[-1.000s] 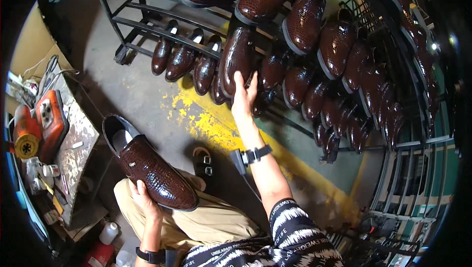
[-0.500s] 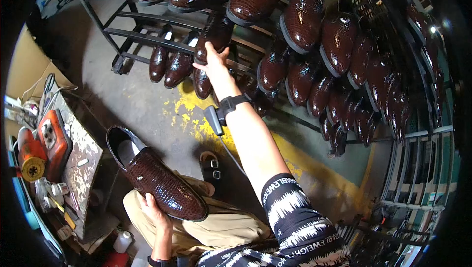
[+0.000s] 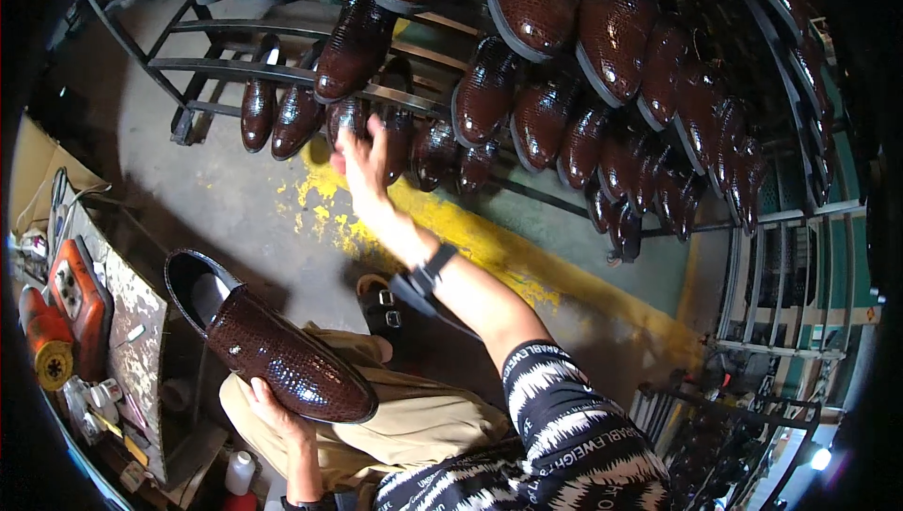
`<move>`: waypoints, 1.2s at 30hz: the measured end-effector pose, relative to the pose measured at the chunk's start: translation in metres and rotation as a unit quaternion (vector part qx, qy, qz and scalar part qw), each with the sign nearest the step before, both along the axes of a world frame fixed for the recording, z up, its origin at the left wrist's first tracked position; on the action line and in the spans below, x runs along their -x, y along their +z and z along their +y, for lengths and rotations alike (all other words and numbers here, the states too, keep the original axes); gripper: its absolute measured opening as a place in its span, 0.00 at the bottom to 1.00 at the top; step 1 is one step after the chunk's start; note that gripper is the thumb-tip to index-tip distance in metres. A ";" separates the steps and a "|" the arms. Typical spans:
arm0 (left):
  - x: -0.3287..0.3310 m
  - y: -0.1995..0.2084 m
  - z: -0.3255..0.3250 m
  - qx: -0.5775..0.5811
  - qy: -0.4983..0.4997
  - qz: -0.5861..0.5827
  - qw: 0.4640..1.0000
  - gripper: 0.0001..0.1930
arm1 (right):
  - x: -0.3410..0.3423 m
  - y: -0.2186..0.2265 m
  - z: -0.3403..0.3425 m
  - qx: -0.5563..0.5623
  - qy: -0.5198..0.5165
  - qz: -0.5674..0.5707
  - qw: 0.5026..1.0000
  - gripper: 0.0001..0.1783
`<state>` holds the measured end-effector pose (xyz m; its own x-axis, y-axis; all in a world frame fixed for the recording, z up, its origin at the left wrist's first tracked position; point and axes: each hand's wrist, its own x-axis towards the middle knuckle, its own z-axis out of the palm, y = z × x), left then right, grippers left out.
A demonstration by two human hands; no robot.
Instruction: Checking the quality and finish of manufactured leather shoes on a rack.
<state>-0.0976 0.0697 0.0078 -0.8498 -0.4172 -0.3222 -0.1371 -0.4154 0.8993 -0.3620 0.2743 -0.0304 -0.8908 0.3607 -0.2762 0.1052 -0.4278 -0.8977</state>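
Observation:
A dark brown crocodile-patterned loafer rests on my lap, its opening toward the upper left and its toe toward the lower right. My left hand is closed round the near side of it. My right hand is in the air in front of the rack, its fingers apart and nothing held. Just above it a matching brown shoe sits on a middle rail, toe toward me. More brown shoes stand lower down behind my fingers, partly hidden by them.
The black metal rack carries several rows of glossy brown shoes. At left, a worn bench bears an orange power tool, small jars and brushes. A white bottle stands below it. Yellow paint marks the floor.
My right hand has let go of the shoe on the rack's middle rail and drawn back toward me. The left hand still holds the loafer. The view has shifted rightward.

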 end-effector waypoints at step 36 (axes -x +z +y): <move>-0.002 0.018 0.025 0.220 0.006 -0.006 0.975 0.34 | -0.226 0.108 -0.008 0.298 0.430 -0.145 0.840 0.38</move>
